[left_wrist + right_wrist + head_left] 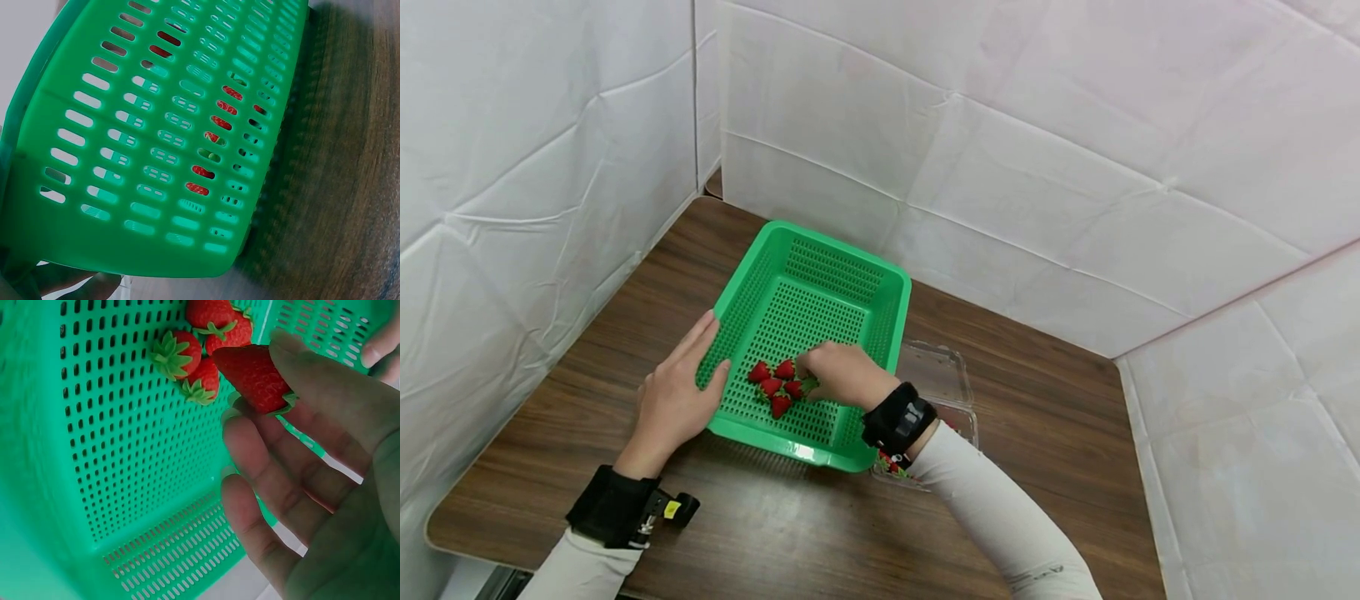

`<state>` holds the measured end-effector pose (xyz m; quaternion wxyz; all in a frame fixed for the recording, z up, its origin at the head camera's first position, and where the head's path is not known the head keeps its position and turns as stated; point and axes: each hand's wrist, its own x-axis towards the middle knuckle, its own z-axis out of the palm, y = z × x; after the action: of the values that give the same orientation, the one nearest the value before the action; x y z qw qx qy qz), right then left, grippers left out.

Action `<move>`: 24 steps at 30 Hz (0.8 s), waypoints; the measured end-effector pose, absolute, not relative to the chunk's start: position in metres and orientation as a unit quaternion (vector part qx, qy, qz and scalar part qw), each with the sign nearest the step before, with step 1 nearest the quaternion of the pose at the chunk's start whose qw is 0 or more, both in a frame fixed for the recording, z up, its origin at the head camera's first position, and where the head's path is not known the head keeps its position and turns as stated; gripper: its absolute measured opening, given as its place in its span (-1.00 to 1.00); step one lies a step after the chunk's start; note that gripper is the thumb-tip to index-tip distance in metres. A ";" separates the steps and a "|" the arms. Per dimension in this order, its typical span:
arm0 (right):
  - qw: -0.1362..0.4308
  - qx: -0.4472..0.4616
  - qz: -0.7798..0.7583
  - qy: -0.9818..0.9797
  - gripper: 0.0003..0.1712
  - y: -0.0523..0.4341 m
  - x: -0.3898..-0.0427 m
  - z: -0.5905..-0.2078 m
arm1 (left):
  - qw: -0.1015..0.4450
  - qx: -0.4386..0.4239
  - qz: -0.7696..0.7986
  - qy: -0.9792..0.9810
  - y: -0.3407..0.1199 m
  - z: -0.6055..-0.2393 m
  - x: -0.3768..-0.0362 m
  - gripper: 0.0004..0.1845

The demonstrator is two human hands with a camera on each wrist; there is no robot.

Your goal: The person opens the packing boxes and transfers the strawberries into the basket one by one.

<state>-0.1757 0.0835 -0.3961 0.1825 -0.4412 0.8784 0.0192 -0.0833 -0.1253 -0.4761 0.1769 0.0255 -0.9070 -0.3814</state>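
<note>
- Here, right hand [842, 372] inside the green basket [850, 275]; thumb and fingers [262, 462] curled round one strawberry [253, 376], pinching it at the leafy end, tip pointing away from the palm.
- Held strawberry hangs just above the basket floor, right beside the cluster of loose strawberries [772, 383]; touching or a hair apart, cannot tell.
- Cluster lies on the perforated floor toward the near wall.
- Left hand [677, 396] flat against the basket's left wall, fingers straight, thumb hooked over the rim.
- Left wrist view: only the slotted wall from outside, red showing through the slots.
- Clear plastic clamshell [940, 375] just right of the basket, on the wooden table [1060, 433].
</note>
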 end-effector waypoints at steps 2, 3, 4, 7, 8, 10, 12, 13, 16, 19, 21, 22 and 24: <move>0.191 -0.438 0.028 0.878 -0.77 0.081 -0.175 -0.399 | 0.176 0.026 -0.380 -0.908 -0.125 -0.476 -0.083 -0.38; 0.195 -0.438 0.036 0.877 -0.76 0.081 -0.174 -0.400 | 0.176 0.026 -0.380 -0.908 -0.125 -0.476 -0.083 -0.38; 0.197 -0.439 0.043 0.875 -0.75 0.080 -0.174 -0.402 | 0.175 0.026 -0.380 -0.908 -0.125 -0.476 -0.083 -0.38; 0.209 -0.439 0.052 0.872 -0.71 0.077 -0.173 -0.406 | 0.172 0.028 -0.381 -0.908 -0.126 -0.476 -0.083 -0.38; 0.213 -0.438 0.053 0.872 -0.71 0.076 -0.172 -0.407 | 0.172 0.028 -0.381 -0.908 -0.126 -0.476 -0.083 -0.38; 0.217 -0.436 0.056 0.872 -0.70 0.075 -0.171 -0.408 | 0.171 0.028 -0.382 -0.908 -0.126 -0.476 -0.083 -0.38; 0.223 -0.434 0.061 0.871 -0.73 0.073 -0.171 -0.409 | 0.171 0.027 -0.383 -0.908 -0.126 -0.476 -0.083 -0.38; 0.225 -0.432 0.064 0.871 -0.74 0.072 -0.170 -0.409 | 0.171 0.027 -0.383 -0.907 -0.126 -0.476 -0.083 -0.38; 0.236 -0.429 0.078 0.869 -0.82 0.069 -0.168 -0.411 | 0.170 0.027 -0.383 -0.908 -0.126 -0.476 -0.083 -0.38; 0.239 -0.426 0.098 0.867 -0.85 0.067 -0.166 -0.413 | 0.168 0.028 -0.383 -0.908 -0.126 -0.476 -0.083 -0.38; 0.235 -0.430 0.114 0.864 -0.84 0.065 -0.165 -0.414 | 0.167 0.028 -0.382 -0.908 -0.125 -0.476 -0.083 -0.38; 0.232 -0.433 0.119 0.863 -0.84 0.064 -0.164 -0.415 | 0.166 0.029 -0.382 -0.909 -0.125 -0.476 -0.083 -0.38; 0.230 -0.435 0.124 0.862 -0.85 0.063 -0.163 -0.415 | 0.164 0.030 -0.381 -0.909 -0.125 -0.476 -0.083 -0.38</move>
<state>-0.1632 0.0626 -0.4153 0.2300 -0.4349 0.8617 0.1240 -0.0826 -0.1253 -0.4756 0.1643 0.0297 -0.9093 -0.3812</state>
